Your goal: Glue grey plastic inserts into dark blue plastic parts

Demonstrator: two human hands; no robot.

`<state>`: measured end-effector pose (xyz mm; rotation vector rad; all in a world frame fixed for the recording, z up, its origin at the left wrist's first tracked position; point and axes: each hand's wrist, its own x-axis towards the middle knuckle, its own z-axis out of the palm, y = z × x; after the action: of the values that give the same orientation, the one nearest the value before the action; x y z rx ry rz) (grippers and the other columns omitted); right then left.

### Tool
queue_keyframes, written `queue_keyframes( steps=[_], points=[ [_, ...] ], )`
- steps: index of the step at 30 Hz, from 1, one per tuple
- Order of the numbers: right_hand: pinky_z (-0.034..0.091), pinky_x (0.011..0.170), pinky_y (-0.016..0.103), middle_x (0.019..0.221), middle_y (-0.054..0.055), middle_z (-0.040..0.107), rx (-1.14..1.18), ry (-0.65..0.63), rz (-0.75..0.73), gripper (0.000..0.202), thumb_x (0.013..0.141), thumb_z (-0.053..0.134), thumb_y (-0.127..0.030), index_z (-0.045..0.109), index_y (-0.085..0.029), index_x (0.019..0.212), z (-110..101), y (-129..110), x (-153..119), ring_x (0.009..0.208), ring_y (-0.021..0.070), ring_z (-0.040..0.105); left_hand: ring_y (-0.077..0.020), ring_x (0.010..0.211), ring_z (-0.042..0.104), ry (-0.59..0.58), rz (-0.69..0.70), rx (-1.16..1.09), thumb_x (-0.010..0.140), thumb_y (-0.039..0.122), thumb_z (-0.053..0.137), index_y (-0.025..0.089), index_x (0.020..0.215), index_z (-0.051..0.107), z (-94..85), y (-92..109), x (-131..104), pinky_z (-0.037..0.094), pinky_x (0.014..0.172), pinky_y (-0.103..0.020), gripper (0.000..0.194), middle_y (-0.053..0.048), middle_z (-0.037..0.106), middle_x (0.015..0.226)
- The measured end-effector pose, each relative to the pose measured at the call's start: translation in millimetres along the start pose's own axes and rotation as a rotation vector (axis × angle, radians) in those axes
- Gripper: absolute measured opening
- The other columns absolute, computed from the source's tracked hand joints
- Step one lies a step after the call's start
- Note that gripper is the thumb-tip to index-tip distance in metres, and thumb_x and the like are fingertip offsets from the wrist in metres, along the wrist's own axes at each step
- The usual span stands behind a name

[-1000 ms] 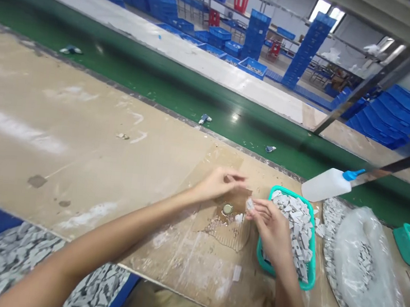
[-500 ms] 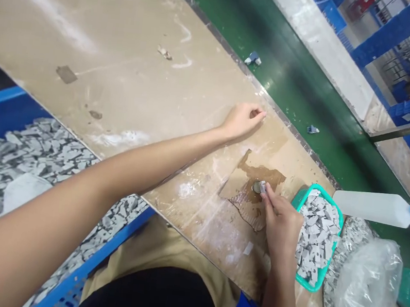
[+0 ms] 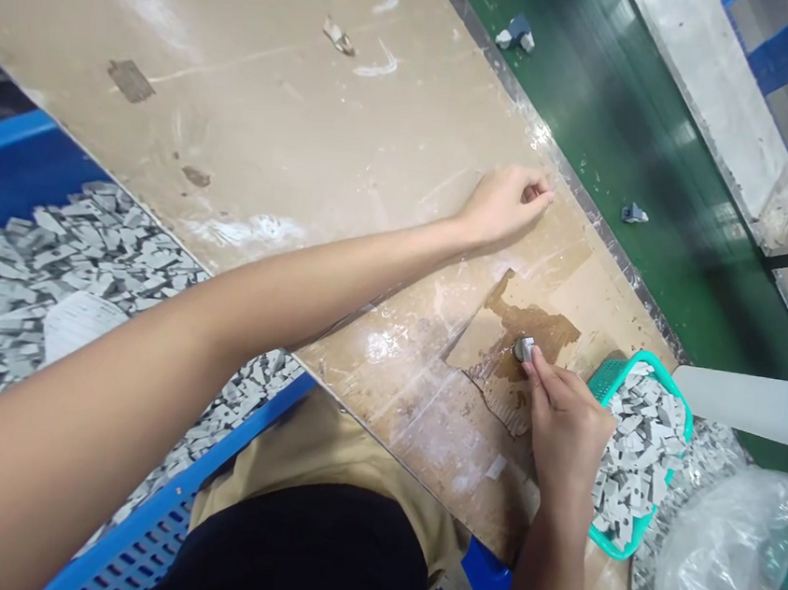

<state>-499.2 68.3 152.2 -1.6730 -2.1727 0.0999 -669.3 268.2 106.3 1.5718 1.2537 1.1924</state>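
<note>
My right hand point(image 3: 567, 421) pinches a small grey-and-white plastic piece point(image 3: 528, 346) between thumb and fingers. The piece is at a small round dish point(image 3: 518, 349), overlapping its right side; whether they touch I cannot tell. Under the dish lies a torn, wet-stained piece of cardboard point(image 3: 477, 341) on the worktable. Farther up, near the table's far edge, my left hand point(image 3: 509, 204) rests on its side with the fingers curled and thumb and fingertips pinched together. Anything between those fingertips is hidden or too small to make out.
Right of my right hand stands a green basket point(image 3: 688, 429) of grey-white pieces, beside a clear plastic bag point(image 3: 725, 555) and a white bottle point(image 3: 755, 405). A blue crate point(image 3: 152, 518) of similar pieces sits below left. Small parts point(image 3: 633, 213) lie on the green belt point(image 3: 570, 98).
The camera view has shifted, so the table and both hands appear farther right. My right hand has brought the grey-and-white piece slightly more over the dish. My left hand keeps its curled pose.
</note>
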Motion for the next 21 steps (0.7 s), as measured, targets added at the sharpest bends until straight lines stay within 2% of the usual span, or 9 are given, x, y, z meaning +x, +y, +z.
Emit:
queue_keyframes(
  steps=[4,14,18,21],
  points=[
    [0.057,0.072,0.027,0.089,0.007,0.075,-0.003,-0.011,0.003,0.027,0.097,0.053,-0.03,0.074,-0.019,0.109,0,0,-1,0.077,0.0173,0.07,-0.0183,0.088,0.062,-0.01,-0.002,0.006,0.087,0.024,0.055,0.013,0.086,0.07,-0.6,2,-1,0.044,0.087,-0.03,0.018,-0.006,0.07,0.085],
    [0.056,0.075,0.031,0.093,0.008,0.074,0.082,-0.037,0.068,0.029,0.098,0.049,-0.031,0.072,-0.024,0.113,2,2,-5,0.081,0.0187,0.069,-0.0176,0.086,0.062,0.003,-0.037,0.032,0.086,0.025,0.055,0.015,0.082,0.067,0.8,2,0,0.046,0.086,-0.029,0.017,-0.006,0.069,0.083],
    [0.057,0.078,0.033,0.097,0.008,0.074,0.133,-0.017,0.071,0.029,0.098,0.049,-0.029,0.07,-0.025,0.117,3,3,-6,0.085,0.0195,0.068,-0.0173,0.078,0.061,0.011,-0.125,0.002,0.089,0.025,0.051,0.016,0.077,0.065,5.3,2,15,0.047,0.084,-0.031,0.021,-0.006,0.064,0.07],
    [0.056,0.08,0.033,0.096,0.007,0.074,0.173,-0.004,0.071,0.03,0.098,0.048,-0.027,0.068,-0.025,0.12,4,4,-7,0.084,0.0191,0.067,-0.0175,0.079,0.061,-0.007,-0.073,0.036,0.088,0.022,0.052,0.016,0.079,0.065,14.1,3,40,0.047,0.085,-0.03,0.016,-0.005,0.062,0.068]
  ],
)
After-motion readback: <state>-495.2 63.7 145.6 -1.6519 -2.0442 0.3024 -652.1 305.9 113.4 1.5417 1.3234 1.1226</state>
